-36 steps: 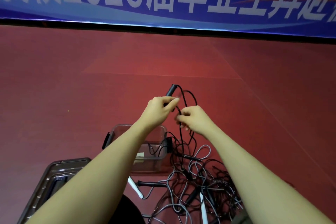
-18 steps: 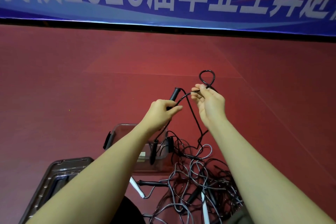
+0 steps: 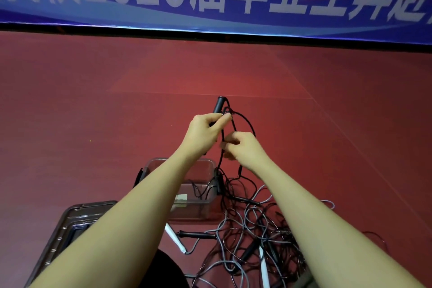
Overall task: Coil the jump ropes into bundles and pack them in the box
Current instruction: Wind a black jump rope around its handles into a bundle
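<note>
1. the left hand (image 3: 205,132) grips a black jump rope handle (image 3: 217,106), fingers and thumb curled round it, with the handle's top end sticking up beyond the box (image 3: 211,166); held upright like this, the handle probably serves as the core that the loops gather against.
2. the right hand (image 3: 242,148) sits just beside the left hand, its fingers curled and pinching the black cord (image 3: 245,121), which arches from the handle's top down into that pinch; this looks like feeding one more loop toward the handle.
3. below the right hand the cord hangs down and runs into the tangled pile of ropes (image 3: 252,236) lying on the red floor (image 3: 93,112) just beside the box, so much of this rope seems uncoiled yet.
4. the clear box stands under the raised hands; a few cords show inside it, though whether they are bundled i cannot tell.
5. the dark lid (image 3: 67,224) lies on the floor near the box, on its left, leaving the box open for packing.
</note>
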Available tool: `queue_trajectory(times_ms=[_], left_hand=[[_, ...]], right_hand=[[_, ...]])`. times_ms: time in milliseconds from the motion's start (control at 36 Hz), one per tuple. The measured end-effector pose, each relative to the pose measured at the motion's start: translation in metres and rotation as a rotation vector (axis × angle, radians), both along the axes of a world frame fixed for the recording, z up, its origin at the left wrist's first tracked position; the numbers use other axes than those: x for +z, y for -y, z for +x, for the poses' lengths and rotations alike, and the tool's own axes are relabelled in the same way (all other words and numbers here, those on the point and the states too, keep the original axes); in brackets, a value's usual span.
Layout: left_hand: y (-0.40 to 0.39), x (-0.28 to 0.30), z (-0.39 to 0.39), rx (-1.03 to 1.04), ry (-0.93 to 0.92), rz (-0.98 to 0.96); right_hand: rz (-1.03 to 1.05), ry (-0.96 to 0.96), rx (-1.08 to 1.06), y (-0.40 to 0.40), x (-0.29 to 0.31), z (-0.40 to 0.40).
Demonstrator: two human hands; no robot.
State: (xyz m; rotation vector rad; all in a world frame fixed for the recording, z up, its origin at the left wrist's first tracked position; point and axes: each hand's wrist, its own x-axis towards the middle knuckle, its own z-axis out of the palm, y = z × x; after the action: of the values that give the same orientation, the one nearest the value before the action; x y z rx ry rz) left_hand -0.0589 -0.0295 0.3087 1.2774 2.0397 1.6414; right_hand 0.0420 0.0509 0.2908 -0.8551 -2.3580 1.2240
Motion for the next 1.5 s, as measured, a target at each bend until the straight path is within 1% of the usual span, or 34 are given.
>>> queue_trajectory(times_ms=[56, 83, 167, 250, 306, 389, 444, 500, 556, 639, 694, 750, 889, 972, 1028, 1056, 1083, 1139, 1194, 1250, 1306, 1361, 1417, 1444, 1500], left_hand=[[0.002, 0.004, 0.002, 0.002, -0.026, -0.047], [0.004, 0.005, 0.003, 0.007, -0.065, -0.087], [0.007, -0.002, -0.002, -0.051, -0.174, -0.241], [0.011, -0.014, -0.005, -0.152, -0.215, -0.391], [0.011, -0.019, -0.005, -0.157, -0.252, -0.41], [0.008, -0.019, -0.006, -0.109, -0.258, -0.357], [0.006, -0.016, -0.004, -0.083, -0.195, -0.289], [0.004, -0.014, -0.003, -0.046, -0.106, -0.222], [0.003, -0.012, -0.002, -0.009, -0.062, -0.169], [0.001, -0.012, -0.002, 0.001, -0.062, -0.134], [0.0, -0.012, -0.001, 0.006, -0.095, -0.126], [0.0, -0.009, 0.001, 0.007, -0.125, -0.105], [-0.001, 0.001, 0.004, 0.043, -0.094, -0.043], [0.003, -0.003, -0.001, -0.081, -0.093, -0.057], [0.007, -0.009, -0.002, -0.16, -0.089, -0.113], [0.008, -0.009, 0.0, -0.16, -0.107, -0.153], [0.009, -0.009, 0.002, -0.125, -0.151, -0.211], [0.008, -0.008, 0.004, 0.02, -0.288, -0.356], [0.004, -0.008, 0.005, 0.164, -0.44, -0.436], [0.002, -0.01, 0.008, 0.231, -0.584, -0.485], [0.001, -0.012, 0.012, 0.25, -0.717, -0.538], [0.0, -0.012, 0.016, 0.279, -0.782, -0.564], [0.0, -0.012, 0.018, 0.293, -0.864, -0.573], [0.001, -0.012, 0.018, 0.294, -0.912, -0.569], [0.001, -0.014, 0.018, 0.297, -1.008, -0.486]], right_hand=[[0.075, -0.019, -0.073, -0.002, -0.003, -0.003], [0.064, -0.063, -0.117, -0.002, -0.002, -0.004], [-0.13, -0.299, -0.21, -0.002, 0.006, -0.005], [-0.247, -0.479, -0.269, -0.002, 0.016, -0.002], [-0.31, -0.564, -0.318, -0.001, 0.02, -0.001], [-0.411, -0.667, -0.345, 0.001, 0.024, -0.001], [-0.437, -0.669, -0.331, 0.001, 0.024, 0.001], [-0.429, -0.576, -0.29, -0.002, 0.02, 0.002], [-0.357, -0.403, -0.224, -0.006, 0.013, 0.002], [-0.166, -0.094, -0.045, -0.005, 0.003, 0.003], [-0.076, 0.018, 0.042, -0.001, 0.0, 0.003], [-0.035, -0.002, 0.031, 0.003, 0.001, 0.003], [0.012, -0.073, -0.051, 0.0, 0.003, -0.001], [-0.119, -0.196, -0.12, 0.0, 0.003, -0.002], [-0.237, -0.305, -0.182, -0.001, 0.006, -0.001], [-0.299, -0.359, -0.198, -0.001, 0.009, 0.0], [-0.357, -0.399, -0.199, -0.001, 0.011, 0.002], [-0.457, -0.433, -0.162, -0.001, 0.015, 0.005], [-0.499, -0.438, -0.115, 0.001, 0.018, 0.007], [-0.463, -0.422, -0.095, 0.003, 0.022, 0.008], [-0.354, -0.392, -0.108, 0.006, 0.025, 0.008], [-0.146, -0.371, -0.208, 0.01, 0.026, 0.009], [0.137, -0.374, -0.381, 0.01, 0.026, 0.013], [0.235, -0.394, -0.439, 0.009, 0.026, 0.014], [0.323, -0.448, -0.472, 0.008, 0.026, 0.016]])
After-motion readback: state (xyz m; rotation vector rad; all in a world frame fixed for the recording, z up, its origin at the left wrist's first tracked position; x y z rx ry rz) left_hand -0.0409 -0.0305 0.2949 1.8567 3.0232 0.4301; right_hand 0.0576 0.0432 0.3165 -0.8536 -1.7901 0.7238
